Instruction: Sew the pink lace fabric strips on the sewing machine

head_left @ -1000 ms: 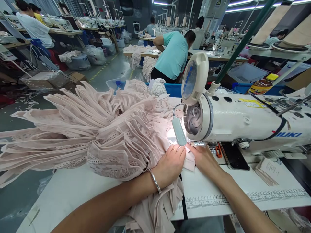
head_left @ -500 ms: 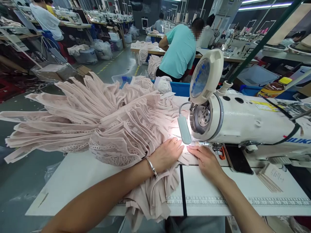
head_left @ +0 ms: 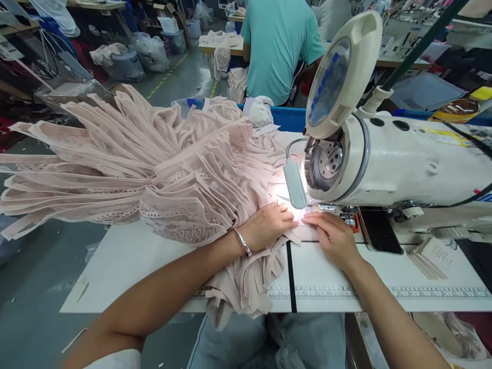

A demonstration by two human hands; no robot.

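Note:
My left hand [head_left: 271, 225], a silver bangle at its wrist, is closed with its fingertips on a pale pink fabric piece [head_left: 292, 237] beside the needle area of a white sewing machine [head_left: 403, 159]. From the other side, my right hand [head_left: 335, 238] has its fingertips on the same fabric, index finger reaching toward the left hand. A small grey-green lamp [head_left: 295, 184] lights the spot and partly hides it. Left of the hands lies a large pile of pale pink lace garments [head_left: 192, 189], and more fabric strips [head_left: 246, 287] hang over the table's front edge below my left wrist.
A dark phone [head_left: 380, 230] and a stack of cards [head_left: 432, 259] lie on the white table [head_left: 146, 256] under the machine's arm. A printed ruler [head_left: 384, 293] runs along the front edge. A person in a turquoise shirt [head_left: 279, 51] sits beyond a blue bin [head_left: 286, 119].
My view has tilted down and moved closer to the machine. Both hands stay at the needle area on the fabric. The person in turquoise has straightened from a lean.

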